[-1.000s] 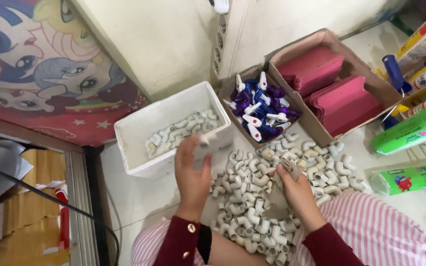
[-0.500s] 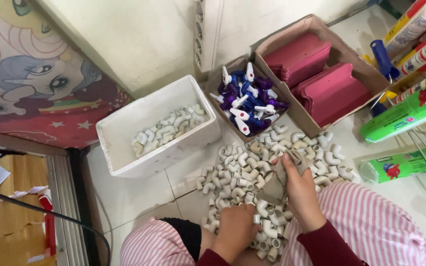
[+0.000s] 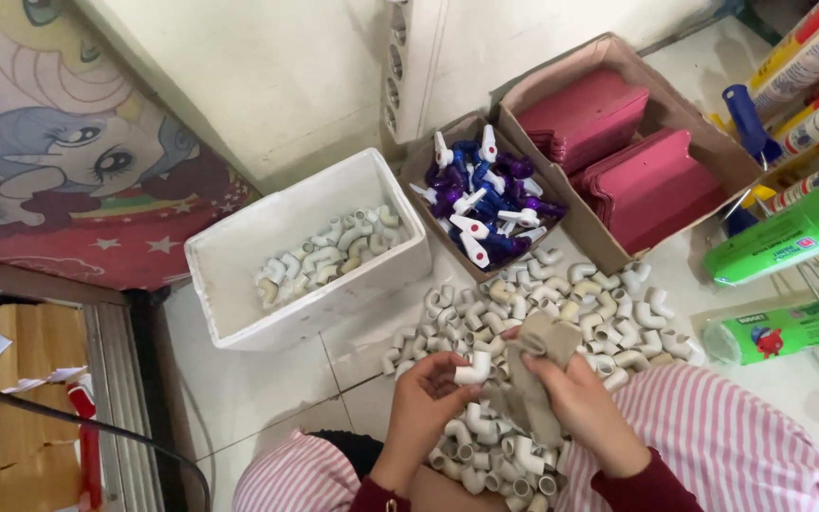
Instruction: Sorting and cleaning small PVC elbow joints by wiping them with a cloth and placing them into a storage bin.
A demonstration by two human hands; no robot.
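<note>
Loads of stuff was crowded round the work spot. A heap of white elbow fittings (image 3: 533, 313) covered the tiled floor in the lower middle of the frame, spilling between the striped knees. Just above-left of it sat a white foam box (image 3: 239, 256) with more elbows lying in its bottom. Upper middle had a small cardboard box of blue and purple taps (image 3: 485, 199), and to its right a bigger carton (image 3: 713, 142) held stacked dark-pink sheets. Green wrapped rolls (image 3: 789, 232) lay along the right edge, with red and yellow printed tubes above them.

The left hand (image 3: 428, 389) pinched one white elbow (image 3: 474, 370), one leg pointing roughly sideways toward the right hand, the other pointing down. The right hand (image 3: 580, 393) gripped a greyish-tan cloth (image 3: 533, 365), bunched up just beside that elbow.
</note>
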